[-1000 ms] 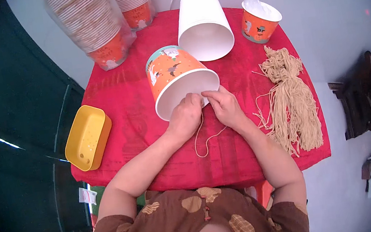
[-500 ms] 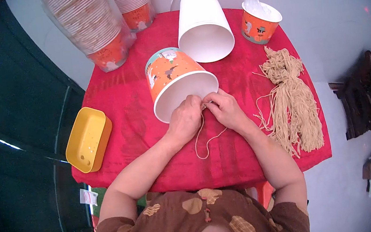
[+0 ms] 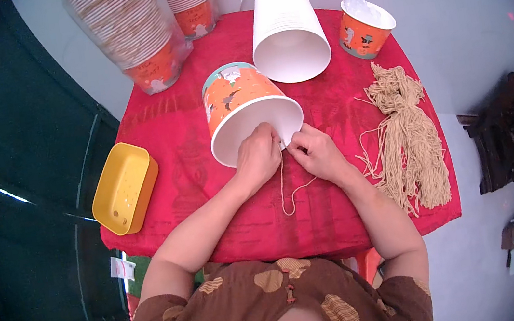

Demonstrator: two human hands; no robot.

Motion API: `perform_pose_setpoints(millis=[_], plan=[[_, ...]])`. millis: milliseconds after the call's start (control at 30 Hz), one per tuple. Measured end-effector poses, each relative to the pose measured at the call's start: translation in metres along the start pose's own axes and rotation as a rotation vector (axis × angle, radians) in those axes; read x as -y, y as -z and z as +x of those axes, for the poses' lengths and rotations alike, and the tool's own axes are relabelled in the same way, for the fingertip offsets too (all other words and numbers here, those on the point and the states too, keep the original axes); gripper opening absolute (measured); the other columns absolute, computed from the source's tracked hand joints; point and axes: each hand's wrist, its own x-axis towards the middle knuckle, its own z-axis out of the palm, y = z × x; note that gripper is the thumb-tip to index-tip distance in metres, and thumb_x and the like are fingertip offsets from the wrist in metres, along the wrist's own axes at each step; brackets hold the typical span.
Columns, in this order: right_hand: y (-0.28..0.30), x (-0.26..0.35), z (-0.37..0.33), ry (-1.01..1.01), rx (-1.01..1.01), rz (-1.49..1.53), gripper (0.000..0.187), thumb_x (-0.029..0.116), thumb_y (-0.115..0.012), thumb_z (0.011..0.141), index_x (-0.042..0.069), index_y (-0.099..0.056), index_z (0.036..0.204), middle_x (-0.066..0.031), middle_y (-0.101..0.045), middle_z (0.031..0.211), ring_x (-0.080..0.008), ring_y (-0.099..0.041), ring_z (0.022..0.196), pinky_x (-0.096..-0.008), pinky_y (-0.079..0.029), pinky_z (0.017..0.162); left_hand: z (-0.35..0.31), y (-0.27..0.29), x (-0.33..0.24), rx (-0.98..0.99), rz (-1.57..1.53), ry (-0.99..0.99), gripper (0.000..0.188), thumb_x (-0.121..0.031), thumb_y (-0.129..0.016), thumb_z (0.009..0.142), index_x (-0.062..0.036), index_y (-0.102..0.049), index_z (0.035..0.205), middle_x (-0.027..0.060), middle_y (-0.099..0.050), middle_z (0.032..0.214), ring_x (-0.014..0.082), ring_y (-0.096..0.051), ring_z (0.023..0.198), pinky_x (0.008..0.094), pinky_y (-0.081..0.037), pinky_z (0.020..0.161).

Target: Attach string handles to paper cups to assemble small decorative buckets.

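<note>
An orange paper bucket (image 3: pixel 237 92) printed with small figures lies on its side, its white mouth facing me. My left hand (image 3: pixel 259 155) reaches into the mouth at the lower right, fingers pinched where a thin beige string (image 3: pixel 283 191) comes out. Just right of it, my right hand (image 3: pixel 316 153) is closed at the rim, thumb and forefinger pressed together on the bucket's edge. The string hangs in a loop below both hands, and its other end passes toward my right wrist. The exact spot where it meets the bucket is hidden by my fingers.
Right of my hands lies a bundle of beige string (image 3: pixel 414 145). Behind the bucket is a white nested stack of buckets (image 3: pixel 287 25), and a small orange bucket holding clear plastic (image 3: pixel 363 37). A yellow tray (image 3: pixel 142 183) sits left; wrapped bucket stacks (image 3: pixel 155 69) stand far left on the red cloth (image 3: pixel 168 133).
My hands have drawn slightly apart. The left fingers have moved up into the bucket's mouth, and the right fingers have shifted a little right along the rim.
</note>
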Motion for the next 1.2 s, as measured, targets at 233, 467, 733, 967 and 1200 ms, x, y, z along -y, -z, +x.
perform_pose_setpoints(millis=[233,467,733,967,1200], plan=[[0.005,0.018,-0.003,0.104,0.053,-0.334,0.008,0.002,-0.064,0.073,0.002,-0.059,0.079,-0.0151,-0.057,0.082,-0.0324,-0.061,0.077,-0.0412,-0.051,0.06,0.005,-0.001,-0.002,0.0,0.078,0.087,0.015,-0.01,-0.055,0.089,0.0048,-0.054,0.087,0.0285,-0.063,0.082,0.0465,-0.063,0.08,0.0521,-0.049,0.07],[0.001,0.038,-0.002,0.204,0.049,-0.556,0.004,0.006,-0.063,0.072,0.004,-0.059,0.073,-0.013,-0.058,0.087,-0.0256,-0.062,0.083,-0.0375,-0.052,0.059,0.006,-0.004,0.002,-0.017,0.085,0.095,0.014,-0.009,-0.057,0.086,0.0046,-0.055,0.087,0.0279,-0.063,0.082,0.0466,-0.063,0.081,0.052,-0.049,0.07],[0.008,0.02,0.001,0.192,0.034,-0.348,0.007,-0.002,-0.063,0.072,-0.001,-0.065,0.078,-0.0125,-0.06,0.102,-0.0294,-0.061,0.088,-0.0395,-0.056,0.07,0.009,-0.001,0.019,-0.007,-0.098,0.07,0.012,-0.011,-0.06,0.083,0.0018,-0.059,0.082,0.0171,-0.064,0.079,0.0328,-0.06,0.067,0.0422,-0.049,0.064],[0.01,0.018,0.002,0.167,0.054,-0.313,0.009,-0.004,-0.061,0.074,-0.002,-0.066,0.081,-0.014,-0.059,0.1,-0.0304,-0.06,0.089,-0.0403,-0.055,0.07,0.013,0.013,-0.002,0.296,-0.712,0.35,0.021,-0.017,-0.063,0.089,-0.0003,-0.061,0.077,0.0054,-0.064,0.075,0.0139,-0.056,0.065,0.0289,-0.046,0.061],[0.006,0.02,0.004,0.14,0.035,-0.275,0.014,-0.006,-0.058,0.074,-0.004,-0.065,0.086,-0.0153,-0.058,0.097,-0.0321,-0.06,0.087,-0.0419,-0.054,0.071,0.01,0.006,-0.002,0.146,-0.16,0.085,0.018,-0.014,-0.06,0.09,0.0023,-0.064,0.084,0.0158,-0.067,0.078,0.0264,-0.065,0.074,0.0378,-0.05,0.068]])
